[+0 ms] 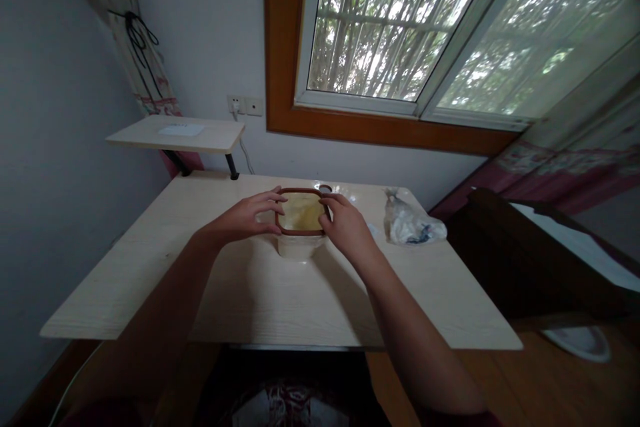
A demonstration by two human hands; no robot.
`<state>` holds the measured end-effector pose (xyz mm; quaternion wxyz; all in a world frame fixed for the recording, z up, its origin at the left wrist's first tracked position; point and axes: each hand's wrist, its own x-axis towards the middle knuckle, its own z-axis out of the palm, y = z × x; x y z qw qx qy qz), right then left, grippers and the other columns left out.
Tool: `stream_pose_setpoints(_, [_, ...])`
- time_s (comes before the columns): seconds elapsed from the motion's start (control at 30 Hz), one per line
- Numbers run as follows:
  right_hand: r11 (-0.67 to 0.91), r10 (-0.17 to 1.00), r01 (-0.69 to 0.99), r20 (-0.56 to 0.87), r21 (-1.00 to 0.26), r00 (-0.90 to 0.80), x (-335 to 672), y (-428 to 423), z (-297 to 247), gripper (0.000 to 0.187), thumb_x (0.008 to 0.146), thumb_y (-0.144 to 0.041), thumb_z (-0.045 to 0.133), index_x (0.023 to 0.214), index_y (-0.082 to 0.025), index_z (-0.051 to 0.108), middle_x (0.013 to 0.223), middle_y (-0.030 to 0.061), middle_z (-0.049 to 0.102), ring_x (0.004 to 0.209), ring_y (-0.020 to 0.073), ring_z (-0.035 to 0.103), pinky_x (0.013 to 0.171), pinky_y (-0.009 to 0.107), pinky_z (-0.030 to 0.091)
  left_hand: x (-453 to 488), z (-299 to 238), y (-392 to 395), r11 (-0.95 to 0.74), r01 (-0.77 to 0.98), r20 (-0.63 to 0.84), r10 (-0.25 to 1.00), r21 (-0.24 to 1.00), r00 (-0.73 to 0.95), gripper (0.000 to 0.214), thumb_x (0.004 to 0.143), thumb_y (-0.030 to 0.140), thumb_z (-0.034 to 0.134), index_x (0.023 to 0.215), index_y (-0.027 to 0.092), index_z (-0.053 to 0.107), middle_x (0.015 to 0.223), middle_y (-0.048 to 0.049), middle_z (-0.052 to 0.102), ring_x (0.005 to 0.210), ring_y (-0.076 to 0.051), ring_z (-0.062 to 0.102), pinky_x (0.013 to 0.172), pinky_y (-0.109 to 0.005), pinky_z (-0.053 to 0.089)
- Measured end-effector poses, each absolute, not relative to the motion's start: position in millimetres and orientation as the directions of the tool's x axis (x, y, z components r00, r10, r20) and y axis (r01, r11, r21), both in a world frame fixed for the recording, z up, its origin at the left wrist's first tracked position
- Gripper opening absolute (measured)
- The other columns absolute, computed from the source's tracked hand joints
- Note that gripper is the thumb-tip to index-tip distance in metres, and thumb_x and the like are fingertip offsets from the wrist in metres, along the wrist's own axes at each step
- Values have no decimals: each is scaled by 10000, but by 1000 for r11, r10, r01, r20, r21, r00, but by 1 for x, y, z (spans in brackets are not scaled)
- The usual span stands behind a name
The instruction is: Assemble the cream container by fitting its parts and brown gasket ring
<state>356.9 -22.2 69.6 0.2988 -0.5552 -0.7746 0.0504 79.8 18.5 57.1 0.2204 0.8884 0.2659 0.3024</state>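
Note:
A translucent plastic food container (302,248) stands at the middle of the table. Its top is a rounded rectangle with a brown rim and a pale yellow middle; I cannot tell whether this is a lid or the inside. My left hand (257,212) grips the left side of the rim, thumb low and fingers at the upper corner. On the opposite side, my right hand (344,219) is closed on the rim, fingers bent over its edge. A small round, dark-rimmed object (325,189) sits just behind the container, partly hidden.
The pale wooden table (220,307) reaches the wall under the window. A knotted clear plastic bag (413,221) lies at its right. At the back left, a raised shelf (140,133) bears a white paper (181,129). A dark piece of furniture (545,267) stands right of the table.

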Motion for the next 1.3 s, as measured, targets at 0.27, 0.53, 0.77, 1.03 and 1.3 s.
stream_pose_setpoints(0.27, [375, 886, 818, 427, -436, -179, 360, -16, 65, 377, 863, -163, 557, 1210, -195, 700, 1346, 89, 649, 1218, 257, 629, 1126, 406, 457, 82, 49, 21, -775, 316, 466, 595, 547, 654, 339, 828, 414, 767, 1118, 246, 718, 1415, -112, 610, 1481, -285, 402, 1206, -525, 342])
stream_pose_setpoints(0.53, [370, 897, 807, 405, -460, -180, 365, -14, 65, 389, 880, -178, 552, 1237, -210, 705, 1374, 71, 650, 1239, 256, 627, 1120, 422, 469, 88, 38, 16, -781, 300, 530, 602, 549, 597, 337, 832, 405, 767, 1115, 236, 700, 1416, -121, 601, 1507, -283, 356, 1222, -528, 320])
stream_pose_setpoints(0.77, [385, 901, 757, 394, -529, -183, 371, -7, 59, 423, 883, -164, 550, 1274, -231, 696, 1432, 46, 619, 1292, 231, 603, 1140, 410, 446, 94, 27, 15, -789, 299, 573, 601, 537, 557, 341, 841, 419, 756, 1115, 228, 688, 1384, -128, 605, 1506, -290, 355, 1218, -553, 327])
stream_pose_setpoints(1.03, [402, 903, 676, 389, -618, -181, 376, 1, 53, 439, 910, -175, 516, 1309, -253, 682, 1432, 26, 616, 1286, 215, 613, 1102, 376, 469, 102, 17, 13, -807, 360, 627, 590, 467, 509, 351, 837, 454, 752, 1081, 215, 672, 1353, -138, 596, 1500, -312, 353, 1209, -579, 323])
stream_pose_setpoints(1.3, [403, 873, 728, 471, -555, -125, 378, 4, 53, 325, 979, -276, 504, 1213, -249, 727, 1315, 57, 701, 1234, 212, 641, 1065, 371, 478, 118, 13, 0, -787, 501, 671, 592, 361, 447, 353, 850, 455, 734, 1098, 221, 644, 1283, -133, 595, 1482, -349, 373, 1214, -616, 294])
